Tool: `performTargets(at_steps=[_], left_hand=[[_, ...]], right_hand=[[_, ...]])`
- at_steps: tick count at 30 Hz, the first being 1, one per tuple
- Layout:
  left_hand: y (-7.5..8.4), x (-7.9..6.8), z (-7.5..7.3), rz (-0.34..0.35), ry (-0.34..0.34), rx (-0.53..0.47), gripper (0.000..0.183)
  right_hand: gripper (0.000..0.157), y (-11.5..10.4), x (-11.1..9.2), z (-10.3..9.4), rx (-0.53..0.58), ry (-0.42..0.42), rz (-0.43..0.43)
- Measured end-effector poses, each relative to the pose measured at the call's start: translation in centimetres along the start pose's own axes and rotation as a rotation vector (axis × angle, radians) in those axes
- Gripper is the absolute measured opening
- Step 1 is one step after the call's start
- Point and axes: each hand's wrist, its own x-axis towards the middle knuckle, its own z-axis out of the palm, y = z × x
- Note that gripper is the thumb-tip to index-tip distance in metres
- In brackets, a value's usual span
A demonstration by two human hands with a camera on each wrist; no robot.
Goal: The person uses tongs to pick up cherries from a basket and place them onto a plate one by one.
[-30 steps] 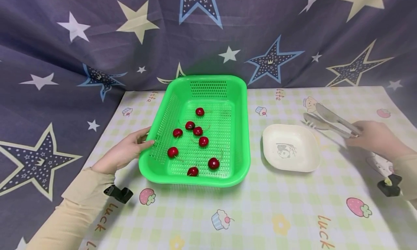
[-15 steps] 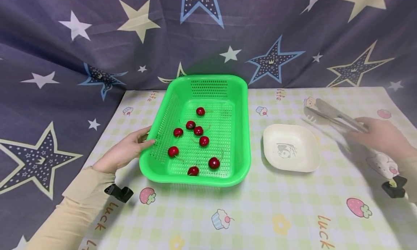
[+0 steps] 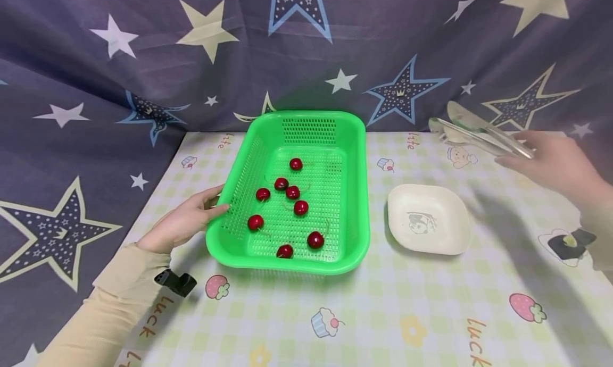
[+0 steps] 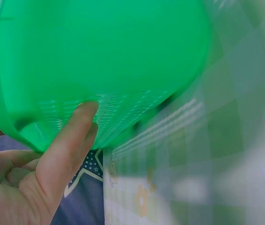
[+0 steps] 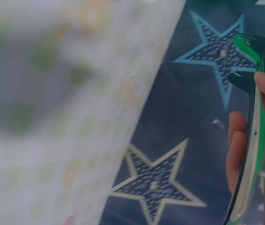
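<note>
Left of the frame's centre, the left hand (image 3: 184, 220) grips the green basket (image 3: 287, 266) of cherries (image 3: 300, 208); upper right, the right hand (image 3: 555, 162) holds metal tongs (image 3: 479, 137).

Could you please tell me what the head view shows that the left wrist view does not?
Only the head view shows the eight cherries inside the basket, the white bowl, and the right hand holding the tongs.
Only the left wrist view shows the left hand with its fingertips against the basket's outer side.
Both show the left hand, basket, tablecloth and star curtain.
</note>
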Motion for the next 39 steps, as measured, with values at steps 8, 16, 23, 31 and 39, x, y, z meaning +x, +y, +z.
performTargets(at_steps=[8, 16, 23, 31, 39], left_hand=[[0.0, 0.0, 0.0, 0.007, -0.005, -0.003, 0.063], [-0.1, 0.0, 0.1, 0.005, 0.004, -0.001, 0.063], [-0.3, 0.1, -0.1, 0.006, 0.003, -0.009, 0.063], [-0.1, 0.0, -0.1, -0.001, 0.001, 0.007, 0.065], [0.0, 0.0, 0.0, 0.000, -0.004, -0.005, 0.065]], right_hand=[[0.067, -4.6, 1.7, -0.7, -0.016, -0.046, -0.028], [0.054, -10.4, 2.6, -0.2, 0.006, 0.000, -0.212], [0.053, -14.2, 3.3, 0.1, -0.035, -0.017, -0.319], [0.044, -17.0, 5.1, 1.2, -0.111, -0.064, -0.417], [0.045, -19.4, 7.1, 1.6, -0.194, -0.137, -0.453]])
